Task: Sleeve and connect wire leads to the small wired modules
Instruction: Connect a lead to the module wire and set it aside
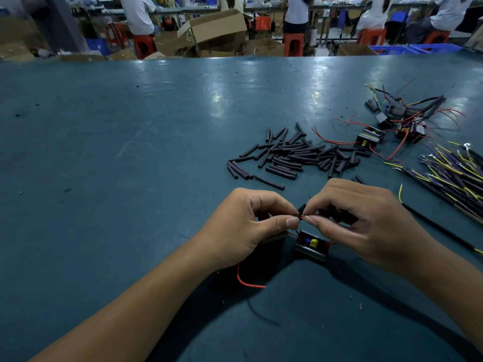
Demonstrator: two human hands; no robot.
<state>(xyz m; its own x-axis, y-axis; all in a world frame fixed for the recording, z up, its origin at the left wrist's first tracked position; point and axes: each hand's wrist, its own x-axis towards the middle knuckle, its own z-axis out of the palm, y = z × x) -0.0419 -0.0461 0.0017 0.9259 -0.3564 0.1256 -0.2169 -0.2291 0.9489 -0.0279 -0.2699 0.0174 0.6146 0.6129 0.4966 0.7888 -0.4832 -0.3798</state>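
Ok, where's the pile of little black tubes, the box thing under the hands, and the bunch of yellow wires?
Black tubes (295,155), head view, middle of the pile.
Small module (311,246), head view, its open top.
Yellow wires (452,173), head view, middle of the bundle.

Both forearms come in from the lower edge and meet in the middle. The left hand (245,226) is curled, its thumb and forefinger pinched together at the tips. The right hand (360,226) is curled too, thumb and forefinger pinched, its fingertips almost touching those of the left.

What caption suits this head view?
Both hands pinch a red lead and black sleeve above a small module.
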